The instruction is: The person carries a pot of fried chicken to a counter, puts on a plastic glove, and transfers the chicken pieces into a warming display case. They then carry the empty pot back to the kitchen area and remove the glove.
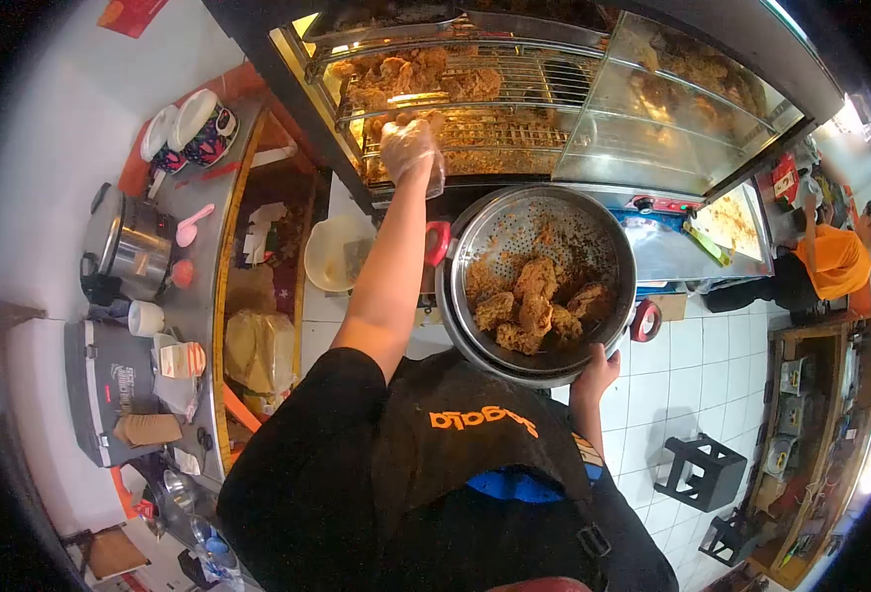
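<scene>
My left hand [411,150], in a clear plastic glove, reaches through the open front of a glass display warmer [672,104]. Its fingers are curled at a wire shelf [495,123], beside pieces of fried chicken [426,71]; what they hold is hidden. Below the case sits a perforated steel colander [593,232], nested in a larger steel pot with red handles [437,243]. Several pieces of fried chicken [534,301] and loose crumbs lie inside it. My right hand [595,373] is closed on the near right rim of the colander, thumb over the edge.
A pale plastic tub [329,259] is left of the colander. Along the left wall, a counter bears a steel pot [132,242] and a grey case [110,390]. At right are a black stool [702,474], a wooden shelf unit [800,464] and a person in an orange top [838,261].
</scene>
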Action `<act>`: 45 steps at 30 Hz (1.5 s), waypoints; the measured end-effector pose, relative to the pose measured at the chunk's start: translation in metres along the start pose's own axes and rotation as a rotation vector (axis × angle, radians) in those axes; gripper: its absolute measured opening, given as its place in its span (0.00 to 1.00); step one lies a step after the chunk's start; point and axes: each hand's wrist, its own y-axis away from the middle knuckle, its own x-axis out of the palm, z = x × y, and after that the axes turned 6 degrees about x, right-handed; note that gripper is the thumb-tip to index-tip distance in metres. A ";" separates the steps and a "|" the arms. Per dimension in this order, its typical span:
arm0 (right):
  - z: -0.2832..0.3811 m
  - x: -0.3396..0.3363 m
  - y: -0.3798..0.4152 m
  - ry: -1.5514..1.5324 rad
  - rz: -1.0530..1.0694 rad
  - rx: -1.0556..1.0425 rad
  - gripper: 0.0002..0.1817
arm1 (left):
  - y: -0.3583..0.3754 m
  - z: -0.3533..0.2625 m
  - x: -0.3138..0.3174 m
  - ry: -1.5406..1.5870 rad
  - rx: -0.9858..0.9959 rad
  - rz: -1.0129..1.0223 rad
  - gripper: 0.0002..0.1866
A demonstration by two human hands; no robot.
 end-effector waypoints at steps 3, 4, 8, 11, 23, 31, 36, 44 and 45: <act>0.007 0.004 0.006 -0.016 -0.008 0.008 0.11 | -0.012 0.016 -0.007 -0.122 0.132 0.011 0.20; 0.010 0.006 0.008 -0.025 0.000 0.018 0.11 | -0.011 0.015 -0.010 -0.126 0.134 0.019 0.20; 0.008 0.004 0.005 0.009 -0.019 0.027 0.12 | 0.014 -0.016 -0.043 -0.295 0.021 -0.025 0.24; 0.007 0.000 0.003 0.082 -0.032 0.016 0.08 | 0.023 -0.012 -0.051 -0.475 0.102 -0.071 0.26; 0.001 0.000 0.005 0.040 -0.081 0.019 0.09 | 0.217 -0.016 -0.052 -0.230 1.037 1.346 0.34; -0.003 -0.004 0.002 0.039 -0.077 0.010 0.10 | 0.199 -0.019 -0.025 -0.054 1.021 1.556 0.15; -0.005 -0.005 0.000 0.053 -0.083 -0.014 0.09 | 0.180 -0.017 -0.029 0.206 0.894 1.443 0.17; 0.007 0.004 0.009 -0.012 -0.062 0.002 0.07 | 0.137 -0.029 -0.043 1.108 -0.549 1.231 0.09; 0.005 0.003 0.008 -0.017 -0.058 -0.002 0.07 | 0.125 -0.056 -0.054 1.139 -0.654 1.285 0.16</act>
